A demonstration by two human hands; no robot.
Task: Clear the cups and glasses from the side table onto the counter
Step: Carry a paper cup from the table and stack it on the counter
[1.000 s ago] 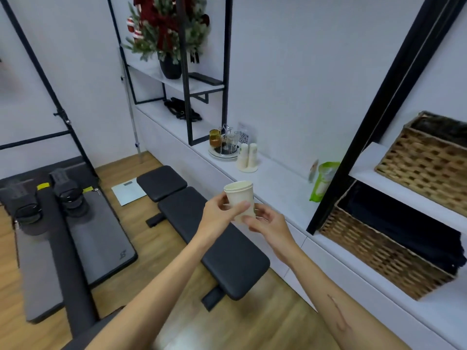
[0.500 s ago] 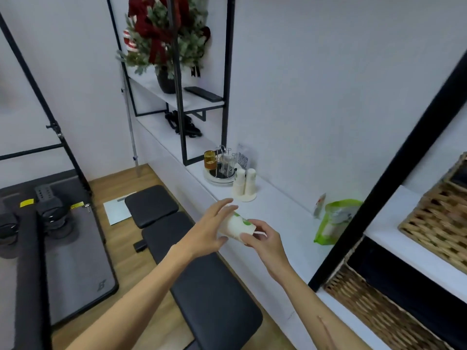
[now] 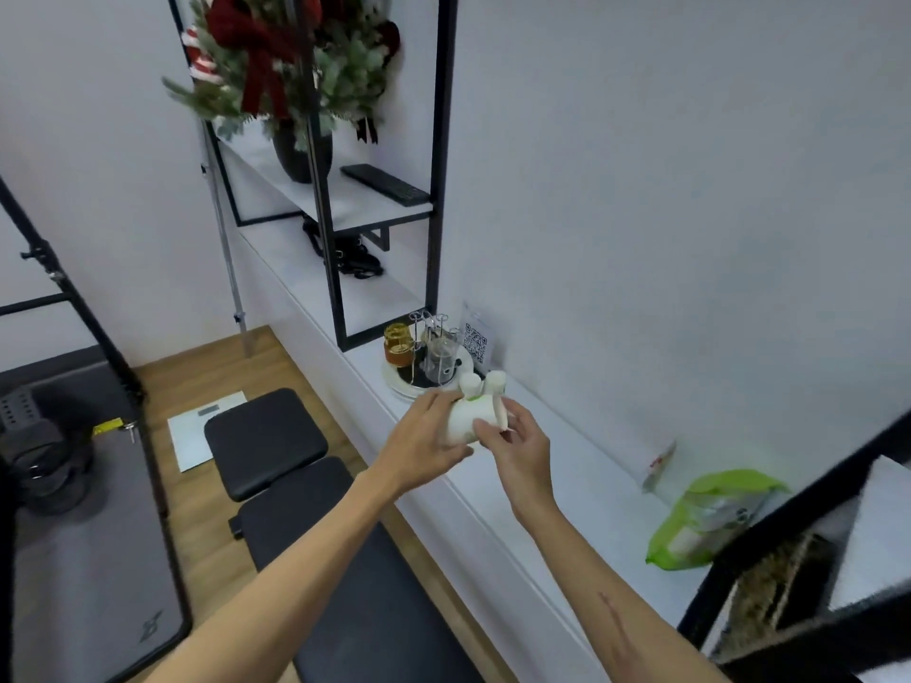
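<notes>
Your hands meet over the front edge of the tabletop (image 3: 567, 490), both holding one cup (image 3: 471, 420). Your left hand (image 3: 424, 443) wraps the cup's body from the 9 o'clock side, fingers curled over its top. Your right hand (image 3: 517, 448) pinches the end toward 3 o'clock, thumb and fingertips on it.

You have the cup tilted nearly onto its side, held in the air above the tabletop and touching nothing else. It is a cream paper cup with a small green mark on its upper side, too blurred to read as a word or logo. Which end is the mouth cannot be told.

Just beyond the cup at 12 o'clock stand two cream shakers (image 3: 485, 382), partly hidden by it. Past them at 11 o'clock is a round tray (image 3: 402, 386) holding an amber glass (image 3: 398, 343), a clear glass (image 3: 441, 359) and a thin wire rack (image 3: 428, 321). Behind the tray at 1 o'clock a small sign (image 3: 475, 340) leans against the wall, showing a black QR code; any text on it is too small to read.

Along the tabletop at 4 o'clock lies a green plastic bag (image 3: 710, 517), and beside it a small packet (image 3: 658, 465) with red lettering that cannot be made out.

Below your arms at 7 o'clock runs a black padded bench (image 3: 266, 438). At 8 o'clock a grey mat (image 3: 88, 559) bears a faint pale logo near its corner, not legible.
</notes>
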